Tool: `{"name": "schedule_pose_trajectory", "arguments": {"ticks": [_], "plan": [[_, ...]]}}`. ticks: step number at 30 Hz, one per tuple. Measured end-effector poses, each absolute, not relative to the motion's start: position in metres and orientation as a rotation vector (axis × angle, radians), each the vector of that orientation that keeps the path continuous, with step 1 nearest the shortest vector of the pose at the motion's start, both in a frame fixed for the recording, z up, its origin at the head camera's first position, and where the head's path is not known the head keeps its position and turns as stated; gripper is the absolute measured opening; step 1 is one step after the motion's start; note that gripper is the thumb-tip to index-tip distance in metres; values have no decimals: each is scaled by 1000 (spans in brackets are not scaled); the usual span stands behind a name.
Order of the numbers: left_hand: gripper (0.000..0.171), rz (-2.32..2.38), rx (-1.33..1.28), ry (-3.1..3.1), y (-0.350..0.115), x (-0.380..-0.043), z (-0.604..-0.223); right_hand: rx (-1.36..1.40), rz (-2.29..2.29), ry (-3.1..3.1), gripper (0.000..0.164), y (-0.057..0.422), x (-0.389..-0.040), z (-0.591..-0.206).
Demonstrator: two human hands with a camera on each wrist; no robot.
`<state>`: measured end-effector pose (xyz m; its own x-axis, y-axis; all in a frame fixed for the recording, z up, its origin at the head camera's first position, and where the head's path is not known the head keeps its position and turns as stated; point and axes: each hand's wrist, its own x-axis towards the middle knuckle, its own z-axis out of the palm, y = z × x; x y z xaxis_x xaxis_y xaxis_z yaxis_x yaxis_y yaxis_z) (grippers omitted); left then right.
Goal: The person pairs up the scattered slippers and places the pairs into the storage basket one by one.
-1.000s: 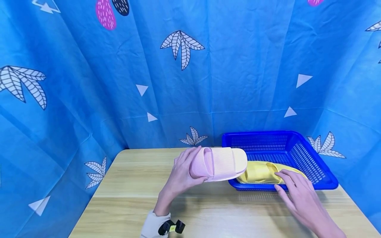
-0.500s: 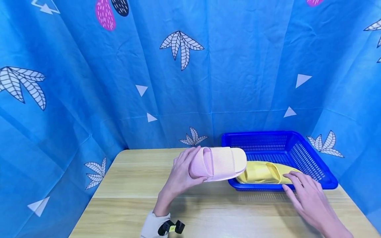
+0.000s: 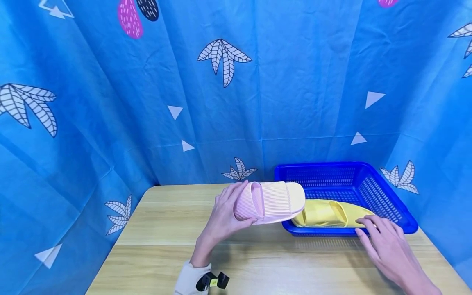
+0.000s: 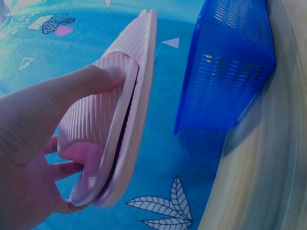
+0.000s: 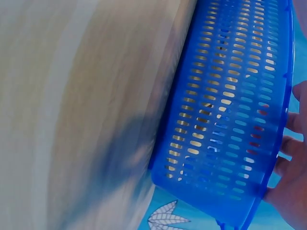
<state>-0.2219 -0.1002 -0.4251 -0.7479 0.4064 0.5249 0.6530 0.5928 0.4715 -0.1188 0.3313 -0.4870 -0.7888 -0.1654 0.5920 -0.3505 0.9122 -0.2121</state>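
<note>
My left hand (image 3: 225, 213) grips a pair of ribbed pink slippers (image 3: 274, 200) at one end, raised off the table beside the basket. In the left wrist view the two slippers (image 4: 98, 124) lie flat against each other, with my thumb across a strap. A yellow slipper (image 3: 324, 213) lies along the near side inside the blue basket (image 3: 321, 232). My right hand (image 3: 387, 248) reaches over the near rim by the slipper's right end, fingers loosely extended. The right wrist view has its fingertips right at the rim of the basket (image 5: 216, 120).
The basket stands on a light wooden table (image 3: 158, 241) toward the back right. A patterned blue curtain (image 3: 221, 123) hangs behind and along both sides. A black device (image 3: 212, 282) is strapped at my left wrist.
My right hand has slid to the right along the yellow slipper and the basket's near rim. The left hand keeps the pink slippers in about the same place.
</note>
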Motion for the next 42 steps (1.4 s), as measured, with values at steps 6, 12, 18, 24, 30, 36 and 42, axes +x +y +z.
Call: {"name": "schedule_pose_trajectory", "arguments": {"ticks": [6,12,18,24,30,36,42], "plan": [[103,-945,-858,-2454,-97,-224,-425,393,395,-2469,15,334,-119,-489],[103,-932,-871,-2453,-93,-229,-424,398,369,-2465,14,335,-119,-491],[102,-942,-871,-2453,-89,-231,-423,410,350,-2472,15,337,-118,-491],[102,-954,-871,-2455,-86,-235,-422,424,338,-2473,14,339,-119,-492],[102,-963,-869,-2459,-82,-238,-420,428,328,-2480,12,339,-120,-490],[101,-978,-854,-2473,-79,-240,-420,430,309,-2480,9,340,-120,-490],[102,-998,-848,-2471,-78,-242,-421,428,294,-2483,8,340,-121,-491]]}}
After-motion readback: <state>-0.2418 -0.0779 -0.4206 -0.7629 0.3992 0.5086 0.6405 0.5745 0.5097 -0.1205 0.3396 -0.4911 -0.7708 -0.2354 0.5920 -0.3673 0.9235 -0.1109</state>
